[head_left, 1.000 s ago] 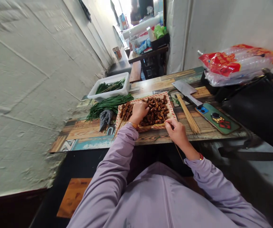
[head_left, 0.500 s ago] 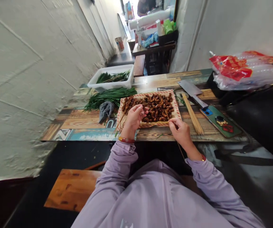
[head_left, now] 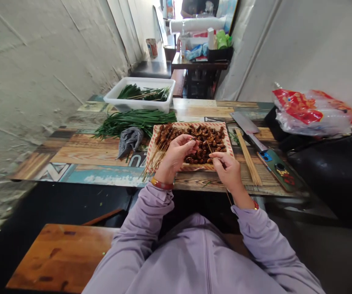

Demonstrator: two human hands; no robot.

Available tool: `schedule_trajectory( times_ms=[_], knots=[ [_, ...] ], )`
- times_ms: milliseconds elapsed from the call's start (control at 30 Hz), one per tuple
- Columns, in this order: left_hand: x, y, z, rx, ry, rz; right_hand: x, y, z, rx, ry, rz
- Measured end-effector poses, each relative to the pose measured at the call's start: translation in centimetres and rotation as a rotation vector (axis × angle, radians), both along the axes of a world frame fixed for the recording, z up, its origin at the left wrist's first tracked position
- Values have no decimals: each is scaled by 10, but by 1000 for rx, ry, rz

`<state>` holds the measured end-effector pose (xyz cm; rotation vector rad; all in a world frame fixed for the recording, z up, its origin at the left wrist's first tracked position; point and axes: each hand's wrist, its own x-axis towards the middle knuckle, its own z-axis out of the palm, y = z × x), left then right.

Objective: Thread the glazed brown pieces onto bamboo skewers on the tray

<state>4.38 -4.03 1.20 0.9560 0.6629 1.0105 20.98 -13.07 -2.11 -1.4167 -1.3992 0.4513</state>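
Hands first, two of them, both at one tray (head_left: pixel 191 123) on the table (head_left: pixel 96 159). The left hand (head_left: pixel 176 157) has its fingertips pressed together on a brown piece (head_left: pixel 193 141) at the top of the heap; whether it has lifted clear is too small to tell. The right hand (head_left: pixel 229 171) pinches one thin skewer (head_left: pixel 209 148) between thumb and fingers, tip up over the tray's near edge, tail running down past the wrist.

Glossy brown pieces fill the tray, too many to count. Several loaded skewers (head_left: pixel 156 153) lie fanned at its left end, sticks poking over the rim.

Around it there is one bundle of bare skewers (head_left: pixel 248 157) just right of the tray, one cleaver (head_left: pixel 245 123) beyond that and one phone (head_left: pixel 278 165) beside the bundle. Left of the tray are one grey cloth (head_left: pixel 129 139) and a loose spread of chives (head_left: pixel 133 120), with one white tub (head_left: pixel 139 80) behind holding more greens. At far right a red-printed plastic bag (head_left: pixel 313 112) rests on a black bag (head_left: pixel 331 163).

The left hand hides the middle of the heap.

A second ago that left hand lay palm-down in the pile. Now it is raised, fingertips gathered, closer to the skewer's tip. The right hand's pinch is unchanged.
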Motion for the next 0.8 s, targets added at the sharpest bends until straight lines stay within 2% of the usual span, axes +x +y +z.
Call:
schedule_trajectory(
  times_ms=[167, 267, 567, 800],
  knots=[
    [6, 15, 2, 70, 3, 10, -5, 14, -3, 9, -19, 4],
    [9, 18, 0, 34, -1, -24, -9, 15, -3, 25, -67, 10],
    [10, 15, -4, -11, 58, -72, -9, 18, -6, 0, -150, 22],
    [6, 13, -8, -67, -38, -132, -7, 17, -10, 20, -137, 32]
  ],
)
